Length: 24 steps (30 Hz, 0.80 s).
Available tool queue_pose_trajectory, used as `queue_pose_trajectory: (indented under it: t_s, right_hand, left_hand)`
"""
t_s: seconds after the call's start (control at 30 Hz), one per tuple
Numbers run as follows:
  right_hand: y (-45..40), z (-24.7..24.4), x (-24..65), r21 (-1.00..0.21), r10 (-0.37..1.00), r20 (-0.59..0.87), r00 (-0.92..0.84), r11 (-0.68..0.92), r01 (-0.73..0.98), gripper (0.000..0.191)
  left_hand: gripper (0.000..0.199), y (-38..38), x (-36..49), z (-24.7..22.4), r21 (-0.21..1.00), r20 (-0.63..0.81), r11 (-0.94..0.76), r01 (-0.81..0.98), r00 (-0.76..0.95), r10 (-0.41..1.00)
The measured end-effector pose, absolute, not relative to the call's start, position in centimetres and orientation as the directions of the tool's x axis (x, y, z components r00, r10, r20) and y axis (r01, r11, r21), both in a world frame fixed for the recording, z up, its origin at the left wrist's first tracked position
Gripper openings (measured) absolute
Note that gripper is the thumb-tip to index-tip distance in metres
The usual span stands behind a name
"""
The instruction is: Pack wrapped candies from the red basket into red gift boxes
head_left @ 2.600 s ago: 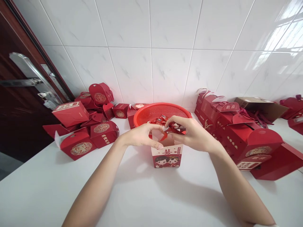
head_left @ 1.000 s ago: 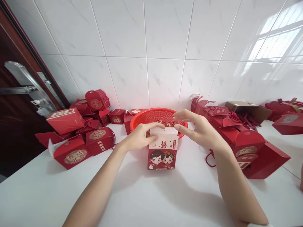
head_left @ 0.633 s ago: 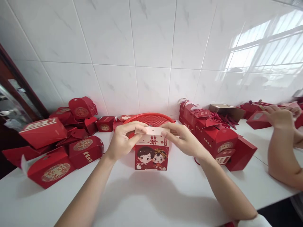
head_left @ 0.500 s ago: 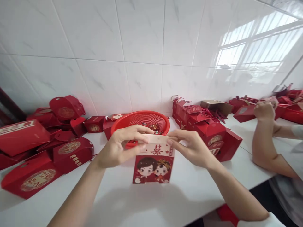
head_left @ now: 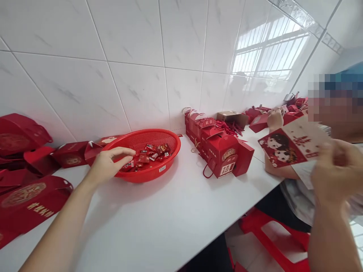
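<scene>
At the near left rim of a red plastic basket (head_left: 153, 173), my left hand (head_left: 115, 160) has thumb and fingers apart, with nothing visible between them. Wrapped sweets (head_left: 153, 153) in red and dark wrappers lie inside the basket, close to my fingertips. Far to the right, my right hand (head_left: 337, 173) grips a red-and-cream paper packet (head_left: 292, 143) by its cream end. Two cartoon faces and red characters are printed on it, and it is tilted in the air. Motion blurs this hand slightly.
Red gift boxes (head_left: 36, 200) are heaped at the left. More boxes (head_left: 221, 147) stand in a row right of the basket, before an open cardboard box (head_left: 235, 119). A co-worker's raised hand (head_left: 275, 119) is beyond the packet. A red stool (head_left: 278, 238) stands below the table edge.
Both hands held the packet upright in front of the basket. My left hand has let go and moved to the basket; my right has carried the packet right. The view has turned right.
</scene>
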State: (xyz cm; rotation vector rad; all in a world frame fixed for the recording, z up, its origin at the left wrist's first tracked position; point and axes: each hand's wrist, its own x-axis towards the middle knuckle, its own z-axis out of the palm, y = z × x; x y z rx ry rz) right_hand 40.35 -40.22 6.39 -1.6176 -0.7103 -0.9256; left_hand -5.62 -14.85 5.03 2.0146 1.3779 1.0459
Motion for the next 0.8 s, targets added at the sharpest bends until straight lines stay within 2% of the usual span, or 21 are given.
queue_pose_trajectory:
  t_s: [0.03, 0.07, 0.23, 0.4, 0.5, 0.6, 0.67, 0.73, 0.77, 0.8]
  right_hand:
    - [-38.3, 6.2, 40.8, -0.518, 0.073, 0.83, 0.553, -0.267, 0.813, 0.033]
    - [-36.7, 5.9, 41.3, -0.543, 0.06, 0.813, 0.579, -0.281, 0.791, 0.034]
    - [-31.3, 2.9, 42.9, -0.683, 0.38, 0.584, 0.717, -0.246, 0.687, 0.033]
    - [-29.3, 0.7, 43.3, -0.688, 0.554, 0.45, 0.701, -0.285, 0.667, 0.035]
    - [-29.1, 0.5, 43.1, -0.7, 0.517, 0.499, 0.695, -0.232, 0.675, 0.04]
    - [-28.8, 1.1, 41.6, -0.69, 0.287, 0.674, 0.681, -0.084, 0.719, 0.041]
    - [-28.6, 1.9, 39.2, -0.584, 0.096, 0.81, 0.578, 0.061, 0.809, 0.039]
    - [-28.6, 2.8, 35.7, -0.429, -0.004, 0.895, 0.447, 0.272, 0.861, 0.032]
    - [-28.6, 3.2, 33.6, -0.394, 0.077, 0.915, 0.396, 0.389, 0.833, 0.027]
    - [-28.7, 3.4, 31.3, -0.331, 0.091, 0.94, 0.33, 0.485, 0.809, 0.021]
  left_hand:
    - [0.035, -14.5, -5.6, 4.6, 0.725, 0.28, -0.35, 0.593, 0.211, 0.937]
    - [0.037, -14.3, -5.6, 4.3, 0.704, 0.243, -0.334, 0.627, 0.229, 0.943]
    - [0.045, -14.1, -5.3, 3.6, 0.607, 0.131, -0.33, 0.723, 0.319, 0.939]
    - [0.049, -13.8, -5.4, 3.4, 0.585, 0.095, -0.337, 0.737, 0.35, 0.932]
    - [0.046, -13.5, -5.6, 3.1, 0.595, 0.114, -0.358, 0.719, 0.366, 0.924]
    - [0.042, -13.6, -5.7, 2.9, 0.604, 0.142, -0.385, 0.698, 0.381, 0.914]
    - [0.039, -13.8, -5.6, 2.8, 0.614, 0.136, -0.405, 0.678, 0.415, 0.9]
    - [0.035, -13.7, -5.6, 2.8, 0.635, 0.14, -0.434, 0.639, 0.458, 0.878]
    - [0.034, -13.6, -5.6, 2.9, 0.663, 0.132, -0.428, 0.614, 0.467, 0.874]
    - [0.034, -13.4, -5.7, 3.1, 0.702, 0.126, -0.398, 0.591, 0.447, 0.886]
